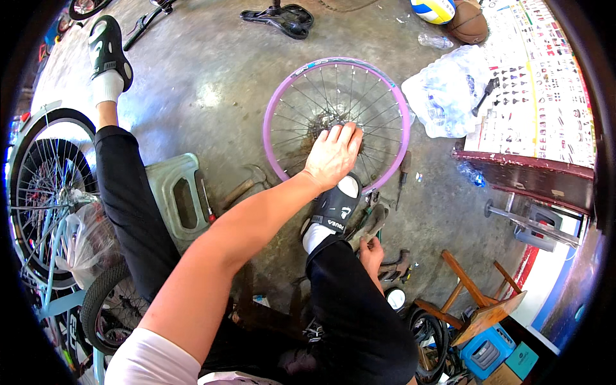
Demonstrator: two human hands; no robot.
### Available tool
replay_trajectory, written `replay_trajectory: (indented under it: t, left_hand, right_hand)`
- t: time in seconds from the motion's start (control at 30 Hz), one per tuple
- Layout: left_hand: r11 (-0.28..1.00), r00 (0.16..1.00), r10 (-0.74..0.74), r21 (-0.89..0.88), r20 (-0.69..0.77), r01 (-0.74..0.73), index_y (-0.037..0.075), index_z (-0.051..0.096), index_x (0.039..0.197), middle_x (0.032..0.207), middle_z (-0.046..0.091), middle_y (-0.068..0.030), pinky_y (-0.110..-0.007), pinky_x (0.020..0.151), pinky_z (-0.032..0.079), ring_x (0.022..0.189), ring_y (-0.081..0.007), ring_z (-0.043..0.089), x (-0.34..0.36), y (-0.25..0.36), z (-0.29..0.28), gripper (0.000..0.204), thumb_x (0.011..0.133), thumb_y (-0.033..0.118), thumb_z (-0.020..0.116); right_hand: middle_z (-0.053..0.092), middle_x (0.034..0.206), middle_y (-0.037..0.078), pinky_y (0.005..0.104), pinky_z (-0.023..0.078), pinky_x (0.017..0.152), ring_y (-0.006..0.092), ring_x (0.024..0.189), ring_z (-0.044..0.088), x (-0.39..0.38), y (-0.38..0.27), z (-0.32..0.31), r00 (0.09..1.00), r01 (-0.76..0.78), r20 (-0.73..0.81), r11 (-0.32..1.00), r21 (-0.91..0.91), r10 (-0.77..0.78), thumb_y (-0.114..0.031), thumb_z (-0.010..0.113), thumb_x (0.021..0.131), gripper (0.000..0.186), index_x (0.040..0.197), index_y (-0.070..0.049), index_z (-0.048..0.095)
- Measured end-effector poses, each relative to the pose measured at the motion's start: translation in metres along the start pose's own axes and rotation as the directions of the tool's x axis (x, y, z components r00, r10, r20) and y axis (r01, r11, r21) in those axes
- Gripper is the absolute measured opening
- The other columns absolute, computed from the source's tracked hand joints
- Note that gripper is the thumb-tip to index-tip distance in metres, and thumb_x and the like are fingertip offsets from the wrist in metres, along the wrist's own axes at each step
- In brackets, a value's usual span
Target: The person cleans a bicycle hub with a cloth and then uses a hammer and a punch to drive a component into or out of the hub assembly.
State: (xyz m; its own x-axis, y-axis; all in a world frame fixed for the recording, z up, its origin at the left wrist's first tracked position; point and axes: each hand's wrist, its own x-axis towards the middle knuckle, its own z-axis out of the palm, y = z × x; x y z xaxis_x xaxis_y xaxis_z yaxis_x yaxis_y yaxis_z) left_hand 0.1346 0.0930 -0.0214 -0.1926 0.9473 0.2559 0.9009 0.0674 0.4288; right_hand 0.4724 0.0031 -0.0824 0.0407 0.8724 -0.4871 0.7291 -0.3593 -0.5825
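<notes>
My left hand (332, 154) reaches over the purple-rimmed bicycle wheel (274, 102) on the floor, its fingers curled on the hub at the middle, which it mostly hides. My black shoe (332, 212) is beside the wheel's lower edge. My right hand (372, 256), low right of that shoe and partly hidden by my leg, holds a greyish object (374, 221) that I cannot make out clearly. Nearby on the concrete lie a screwdriver (403, 173), several small tools and a hammer (401, 260). Another hammer (237, 191) and a red-handled screwdriver (210, 215) lie left of my arm.
A grey-green plastic stool (192, 163) stands left, beside bicycles (48, 237). A saddle (285, 24), two balls (465, 29) and a plastic bag (436, 96) lie beyond the wheel. Right are a maroon cabinet (520, 176), an overturned wooden stool (475, 314) and blue cases (487, 346).
</notes>
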Motion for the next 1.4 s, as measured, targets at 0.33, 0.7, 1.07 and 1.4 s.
replay_trajectory:
  t: [0.33,0.7,1.07,1.4]
  left_hand:
    - [-0.255,0.698,-0.233,-0.735,0.677,0.628,0.002,0.052,0.149,0.137,0.064,-0.0113,-0.035,0.094,0.057,0.115,-0.0251,0.067,-0.075,-0.07,-0.142,0.07,0.091,0.024,0.083]
    - [-0.726,0.921,0.311,-0.566,0.235,0.39,-0.001,0.043,0.155,0.142,0.055,-0.0178,-0.048,0.092,0.061,0.122,-0.0389,0.064,-0.1,-0.121,-0.203,0.105,0.075,0.045,0.093]
    - [-0.798,0.934,0.344,-0.495,0.095,0.344,-0.005,0.039,0.156,0.142,0.055,-0.0197,-0.05,0.088,0.062,0.117,-0.0405,0.066,-0.115,-0.143,-0.224,0.109,0.075,0.043,0.094]
    - [-0.835,0.954,0.282,-0.462,0.106,0.298,-0.001,0.045,0.148,0.142,0.054,-0.0192,-0.045,0.094,0.063,0.12,-0.0382,0.065,-0.121,-0.14,-0.238,0.095,0.077,0.04,0.093]
  right_hand:
    - [0.071,0.117,0.015,0.0396,0.058,0.077,0.0249,0.085,0.072,-0.019,0.018,-0.066,0.992,0.087,0.104,0.991,-0.099,-0.077,-0.017,0.072,0.098,0.048,0.141,0.0,0.06]
    - [0.07,0.109,0.008,0.0299,0.054,0.081,0.0147,0.094,0.066,-0.107,-0.372,-0.173,0.855,0.517,-0.06,0.837,0.181,-0.515,-0.02,0.061,0.106,0.027,0.126,-0.003,0.069]
    - [0.071,0.08,0.01,0.0365,0.055,0.066,0.0252,0.07,0.07,-0.217,-0.457,-0.026,0.452,0.883,0.433,0.322,-0.341,-0.78,-0.01,0.081,0.084,0.018,0.099,-0.005,0.073]
    - [0.069,0.075,0.009,0.0392,0.052,0.06,0.0274,0.065,0.069,-0.213,-0.457,0.001,0.485,0.864,0.466,0.322,-0.387,-0.74,-0.017,0.081,0.087,0.014,0.094,-0.008,0.072]
